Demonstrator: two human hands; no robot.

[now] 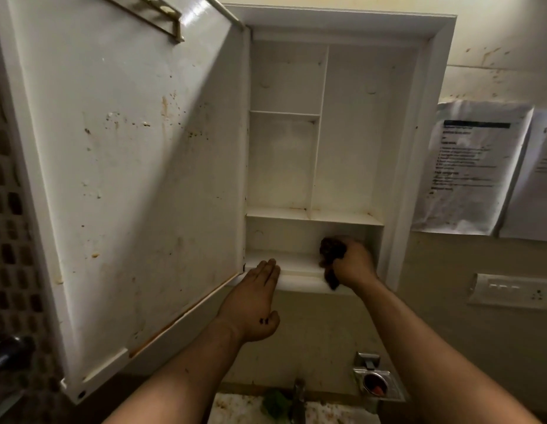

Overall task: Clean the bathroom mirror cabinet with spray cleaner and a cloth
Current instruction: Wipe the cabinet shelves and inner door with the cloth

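1. Mirror cabinet (pixel 357 133) hangs on a stained wall (pixel 495 35), its spotted door (pixel 128 163) swung open leftward.
2. Right hand (pixel 351 264) grips one dark cloth (pixel 331 247) in the bottom compartment; left hand (pixel 253 301) lies flat, fingers straight, on the lower ledge.
3. Two papers (pixel 471 166) hang right.

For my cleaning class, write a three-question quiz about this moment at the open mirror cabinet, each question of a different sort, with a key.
1. True or false: the cabinet door stands open.
2. Which hand grips the dark cloth? A. the left hand B. the right hand C. both hands
3. Fill in the blank: the left hand lies with straight fingers on the ____ front edge of the cabinet.

Key: 1 true; 2 B; 3 bottom.
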